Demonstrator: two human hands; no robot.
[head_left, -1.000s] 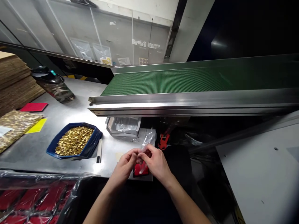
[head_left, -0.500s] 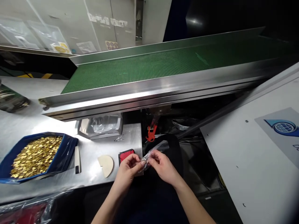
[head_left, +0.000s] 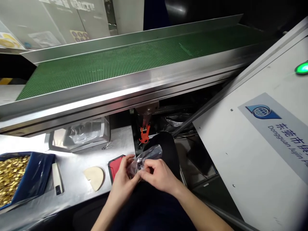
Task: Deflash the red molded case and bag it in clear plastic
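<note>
While both hands meet above the dark-clothed lap, the clear plastic bag (head_left: 155,151) is held between them, just beside the right edge of the tabletop (head_left: 74,179). The left hand (head_left: 123,179) has its fingers closed on the bag's near side; the right hand (head_left: 158,175) pinches it with thumb and bent forefinger. A small shiny item shows at the bag, too small to identify. Next to the left hand, a red case (head_left: 115,164) with black edging lies on the tabletop, partly hidden by that hand. Further left are a pale notched disc (head_left: 95,177), a white-handled tool (head_left: 57,178) with a black end, and a blue bin (head_left: 36,175) containing gold-coloured pieces (head_left: 12,173). Beyond these, a grey tray (head_left: 106,130) bears clear plastic, with thin metal items (head_left: 107,145) near its right corner. An orange tool (head_left: 144,136) is located beyond the bag, below the green conveyor belt (head_left: 108,65). At right stands a white panel (head_left: 255,160) carrying a blue logo.
</note>
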